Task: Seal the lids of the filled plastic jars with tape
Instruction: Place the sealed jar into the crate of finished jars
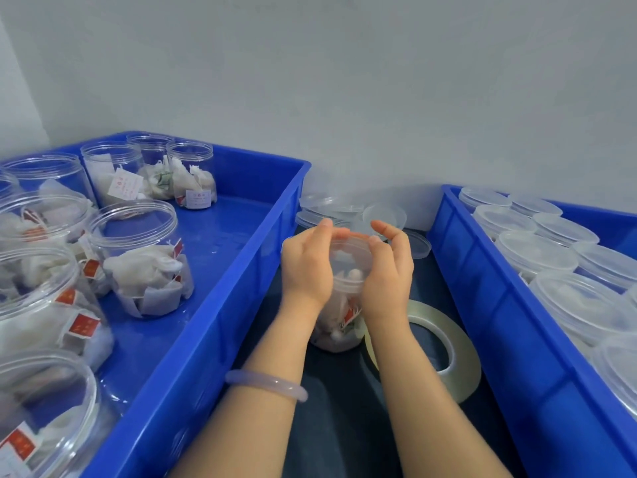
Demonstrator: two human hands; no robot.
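Observation:
A clear plastic jar (339,315) filled with white sachets stands on the dark table between two blue crates. Its clear lid (348,257) sits on top. My left hand (306,267) wraps the lid's left side and my right hand (389,270) wraps its right side, fingers curled over the rim. A large roll of clear tape (458,350) lies flat on the table just right of the jar, touching neither hand.
The blue crate on the left (241,270) holds several open filled jars (144,263). The blue crate on the right (482,288) holds several lidded jars (537,253). Loose clear lids (327,205) lie stacked behind the jar, near the grey wall.

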